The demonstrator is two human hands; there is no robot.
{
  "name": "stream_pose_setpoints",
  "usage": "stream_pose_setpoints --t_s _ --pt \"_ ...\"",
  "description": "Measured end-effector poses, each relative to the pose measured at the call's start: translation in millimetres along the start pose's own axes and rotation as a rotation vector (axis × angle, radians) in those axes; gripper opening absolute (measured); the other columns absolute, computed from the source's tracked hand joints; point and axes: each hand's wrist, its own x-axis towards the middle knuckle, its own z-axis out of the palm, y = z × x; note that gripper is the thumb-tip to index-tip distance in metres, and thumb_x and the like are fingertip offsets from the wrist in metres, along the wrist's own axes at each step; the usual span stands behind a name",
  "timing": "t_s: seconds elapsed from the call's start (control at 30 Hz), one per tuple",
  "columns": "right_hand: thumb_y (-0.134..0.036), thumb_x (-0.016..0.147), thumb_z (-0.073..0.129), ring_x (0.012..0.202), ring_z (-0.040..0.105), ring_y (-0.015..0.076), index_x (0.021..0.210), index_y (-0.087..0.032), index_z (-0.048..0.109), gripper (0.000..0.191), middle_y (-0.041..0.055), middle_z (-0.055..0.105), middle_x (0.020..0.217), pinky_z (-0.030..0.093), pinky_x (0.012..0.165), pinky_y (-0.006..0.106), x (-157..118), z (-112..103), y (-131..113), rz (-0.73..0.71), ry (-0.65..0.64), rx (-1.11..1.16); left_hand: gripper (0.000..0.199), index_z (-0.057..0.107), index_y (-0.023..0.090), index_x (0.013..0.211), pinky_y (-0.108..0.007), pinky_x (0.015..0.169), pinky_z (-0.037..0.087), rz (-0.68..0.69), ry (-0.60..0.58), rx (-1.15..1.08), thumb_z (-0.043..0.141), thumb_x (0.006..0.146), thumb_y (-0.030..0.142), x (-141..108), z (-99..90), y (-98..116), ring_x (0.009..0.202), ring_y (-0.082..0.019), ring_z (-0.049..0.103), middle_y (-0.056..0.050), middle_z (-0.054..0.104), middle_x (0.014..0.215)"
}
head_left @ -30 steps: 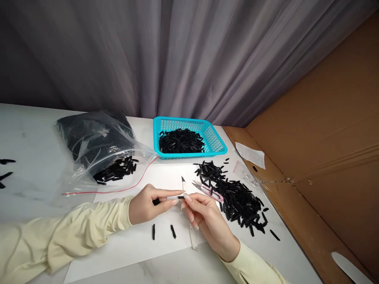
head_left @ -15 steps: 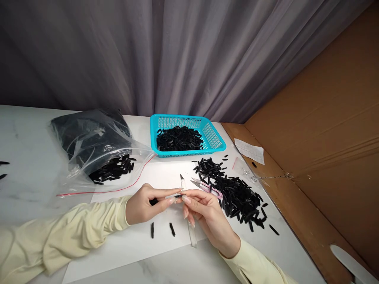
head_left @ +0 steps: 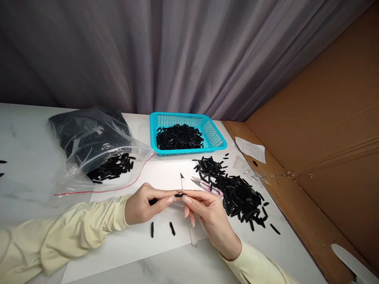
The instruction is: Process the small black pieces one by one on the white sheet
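Between the fingertips of both hands is a small black strip (head_left: 179,195), held level above the white sheet (head_left: 118,244). My left hand (head_left: 148,203) pinches its left end between thumb and forefinger. At the other end, my right hand (head_left: 207,207) grips it the same way, its lower fingers curled. A craft knife (head_left: 182,182) with a pale handle lies partly hidden beneath my right hand, blade pointing away. Just beyond that hand rest pink thread snips (head_left: 207,186), blades apart. Two loose black strips (head_left: 152,229) lie on the sheet nearer me.
A blue plastic basket (head_left: 189,152) of black strips stands at the back. On the left, a clear zip bag (head_left: 97,138) spills strips from its mouth. A large pile of strips (head_left: 242,197) spreads at right. A paper slip (head_left: 251,149) lies beside the cardboard wall (head_left: 319,146).
The fingertips of both hands have come closer together around the black strip, and a pale sliver beside it no longer shows. The view has shifted slightly.
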Motion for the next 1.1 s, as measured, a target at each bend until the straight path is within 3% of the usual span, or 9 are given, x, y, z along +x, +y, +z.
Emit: stream_pose_setpoints --t_s 0.3,0.57,0.77,0.97,1.1 --pt "-0.028 0.071 0.073 0.041 0.048 0.008 0.083 -0.019 0.075 0.015 0.0003 0.062 0.055 0.04 0.036 0.02 -0.1 5.9 -2.2 -0.075 0.007 -0.043 0.034 0.072 0.008 0.099 -0.021 0.036 0.021 0.013 0.038 0.042 0.047 0.087 0.026 -0.2 0.5 -0.5 0.039 -0.007 0.018 0.007 0.026 0.042" --pt "-0.027 0.069 0.074 0.057 0.063 0.0139 0.09 -0.018 0.065 0.024 0.0055 0.069 0.082 0.046 0.038 0.018 0.3 4.3 1.3 -0.033 0.008 0.031 0.033 0.072 0.007 0.101 -0.02 0.032 0.02 0.057 0.045 0.113 0.048 0.085 0.022 2.4 -0.9 -0.6 0.036 -0.007 0.019 0.006 0.029 0.039" --pt "-0.031 0.075 0.07 0.056 0.062 0.0142 0.089 -0.017 0.061 0.021 0.0012 0.066 0.061 0.046 0.04 0.018 0.5 5.5 -0.9 -0.029 -0.012 0.023 0.032 0.071 0.004 0.102 -0.02 0.032 0.02 0.087 0.051 0.119 0.049 0.085 0.02 2.4 0.1 -0.9 0.036 -0.006 0.017 0.006 0.032 0.04" --pt "-0.032 0.078 0.068 0.044 0.054 0.0087 0.089 -0.016 0.059 0.021 0.0021 0.068 0.062 0.045 0.04 0.018 0.3 5.7 -3.6 -0.017 -0.035 0.027 0.032 0.069 0.006 0.106 -0.018 0.034 0.026 0.136 0.07 0.124 0.049 0.086 0.02 0.0 1.9 -7.2 0.038 -0.006 0.015 0.007 0.034 0.041" --pt "-0.032 0.076 0.069 0.046 0.057 0.0104 0.088 -0.016 0.058 0.023 0.0028 0.069 0.061 0.044 0.041 0.018 0.0 5.0 -4.0 -0.008 -0.029 0.032 0.031 0.068 0.007 0.107 -0.016 0.036 0.029 0.155 0.07 0.128 0.049 0.086 0.018 -1.0 1.6 -7.0 0.038 -0.006 0.015 0.008 0.028 0.042"
